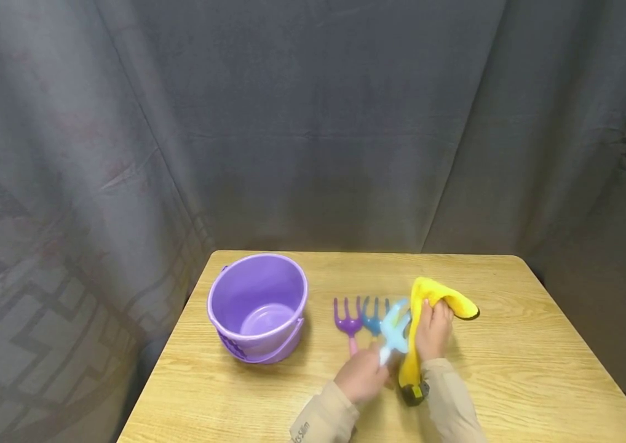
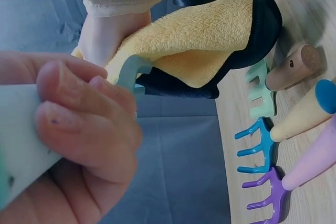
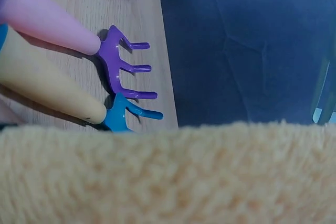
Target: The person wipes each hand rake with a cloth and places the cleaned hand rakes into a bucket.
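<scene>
My left hand (image 1: 361, 374) grips the pale handle of a light blue toy rake (image 1: 395, 332), its head raised above the table and blurred. In the left wrist view its fingers curl round the white handle (image 2: 18, 135). My right hand (image 1: 435, 329) holds a yellow cloth (image 1: 420, 307) with a dark edge, which drapes on both sides of the hand. The rake's prongs are close beside the cloth; whether they touch cannot be told. Fluffy cloth (image 3: 168, 177) fills the lower right wrist view and hides the right fingers.
A purple bucket (image 1: 216, 307) stands at the table's left. Between it and my hands lie a purple rake (image 1: 348, 323) with a pink handle and a blue rake (image 1: 372, 323). A light green rake (image 2: 262, 95) with a brown handle lies beside them. Grey curtain surrounds the wooden table (image 1: 540, 357).
</scene>
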The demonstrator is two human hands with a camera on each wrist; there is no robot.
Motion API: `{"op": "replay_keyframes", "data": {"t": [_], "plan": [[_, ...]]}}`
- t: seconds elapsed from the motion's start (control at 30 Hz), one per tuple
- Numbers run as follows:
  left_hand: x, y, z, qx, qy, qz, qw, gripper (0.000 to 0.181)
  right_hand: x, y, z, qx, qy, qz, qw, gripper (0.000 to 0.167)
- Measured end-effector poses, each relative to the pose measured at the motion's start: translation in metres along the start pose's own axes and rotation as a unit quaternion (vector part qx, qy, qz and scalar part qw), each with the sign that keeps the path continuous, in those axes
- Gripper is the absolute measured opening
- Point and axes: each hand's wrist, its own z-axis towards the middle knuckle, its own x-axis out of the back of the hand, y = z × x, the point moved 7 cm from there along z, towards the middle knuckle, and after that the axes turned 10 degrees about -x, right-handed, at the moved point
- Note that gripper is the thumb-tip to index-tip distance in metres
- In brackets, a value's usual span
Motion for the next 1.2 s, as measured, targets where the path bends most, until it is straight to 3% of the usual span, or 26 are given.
{"op": "replay_keyframes", "data": {"t": [0.2, 0.53, 0.8, 0.9, 1.0, 1.13, 1.2], "plan": [[0.000, -0.001, -0.001, 0.005, -0.004, -0.003, 1.0000, 0.027, 0.011, 0.000, 0.003, -0.009, 0.045, 0.024, 0.9987, 0.017], [0.004, -0.005, -0.004, 0.001, -0.009, -0.017, 0.9998, 0.018, 0.042, -0.001, 0.015, -0.041, 0.098, 0.015, 0.9942, 0.022], [0.012, -0.012, 0.001, -0.022, 0.001, -0.016, 0.9996, 0.012, 0.055, -0.005, 0.016, -0.052, 0.096, 0.008, 0.9940, 0.023], [0.015, -0.014, 0.003, -0.029, 0.009, -0.014, 0.9995, 0.012, 0.053, -0.012, 0.011, -0.006, 0.092, 0.001, 0.9958, 0.021], [0.017, -0.014, 0.003, -0.026, 0.015, -0.020, 0.9994, 0.016, 0.047, -0.024, 0.003, 0.076, 0.085, -0.007, 0.9935, 0.018], [0.019, -0.013, 0.003, -0.022, 0.017, -0.026, 0.9993, 0.018, 0.035, -0.040, -0.012, 0.178, 0.072, -0.015, 0.9814, 0.022], [0.019, -0.012, 0.002, -0.020, 0.017, -0.027, 0.9993, 0.017, 0.030, -0.046, -0.018, 0.210, 0.063, -0.016, 0.9756, 0.029]]}}
